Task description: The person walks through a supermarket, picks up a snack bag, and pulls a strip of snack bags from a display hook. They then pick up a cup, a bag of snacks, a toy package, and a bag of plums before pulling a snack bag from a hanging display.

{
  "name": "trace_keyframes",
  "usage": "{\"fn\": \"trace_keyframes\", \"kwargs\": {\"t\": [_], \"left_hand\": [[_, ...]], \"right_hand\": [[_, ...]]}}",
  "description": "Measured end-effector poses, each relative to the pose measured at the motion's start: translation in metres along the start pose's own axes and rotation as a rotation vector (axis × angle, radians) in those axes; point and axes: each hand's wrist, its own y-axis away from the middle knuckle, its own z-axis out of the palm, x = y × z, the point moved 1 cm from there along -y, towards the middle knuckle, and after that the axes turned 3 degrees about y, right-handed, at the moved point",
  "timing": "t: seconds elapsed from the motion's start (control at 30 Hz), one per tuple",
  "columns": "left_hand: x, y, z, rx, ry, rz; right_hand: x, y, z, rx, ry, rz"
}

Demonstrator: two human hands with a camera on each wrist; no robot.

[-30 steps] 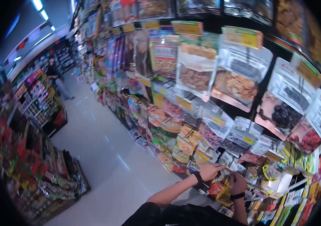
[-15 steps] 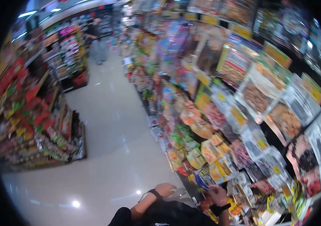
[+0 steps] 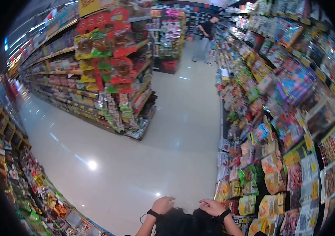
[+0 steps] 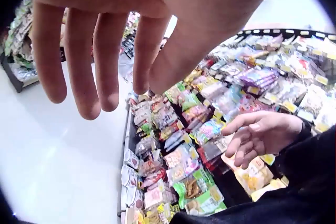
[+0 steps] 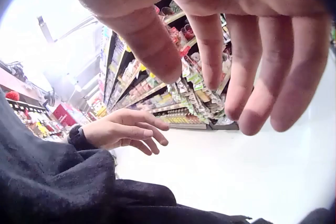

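Both bare hands are held in front of the torso, apart from each other and holding nothing. The left hand [image 3: 163, 205], with a black band at its wrist, is over the pale floor, its fingers loose and slightly bent. Seen large in the left wrist view, that hand's fingers [image 4: 83, 66] hang down relaxed. The right hand [image 3: 212, 207], also banded, is beside the lowest row of snack packets [image 3: 247, 205] on the right. Its thumb and fingers [image 5: 245, 71] are spread loosely in the right wrist view.
Tall racks of hanging snack bags [image 3: 293, 84] line the right side. At the left stands an end shelf with red-topped packets [image 3: 122, 72], and low bins of goods [image 3: 37, 188] run along the lower left. A person [image 3: 205, 37] stands farther down the aisle floor [image 3: 179, 114].
The head view has turned left, away from the right-hand rack. The hands, close together at the lower packets before, have drawn apart and back to the body; the right hand has left the packets.
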Motion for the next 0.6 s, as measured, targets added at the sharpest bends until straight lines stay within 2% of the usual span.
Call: {"fn": "trace_keyframes", "kwargs": {"t": [0.1,0.2,0.37,0.47,0.6], "left_hand": [[-0.011,0.008,-0.02,0.126,0.136,-0.066],[-0.003,-0.002,-0.043,0.169,0.234,-0.105],[0.019,-0.063,-0.09,0.259,0.243,-0.051],[0.022,-0.105,-0.119,0.277,0.26,-0.149],[0.02,-0.147,-0.151,0.38,0.264,-0.174]], "right_hand": [[-0.021,-0.04,-0.005,-0.113,-0.029,-0.001],[-0.019,-0.088,-0.008,-0.219,0.105,-0.029],[-0.016,-0.172,-0.026,-0.276,0.12,-0.068],[-0.023,-0.23,-0.049,-0.263,0.153,-0.104],[-0.064,-0.29,-0.083,-0.246,0.121,-0.079]]}}
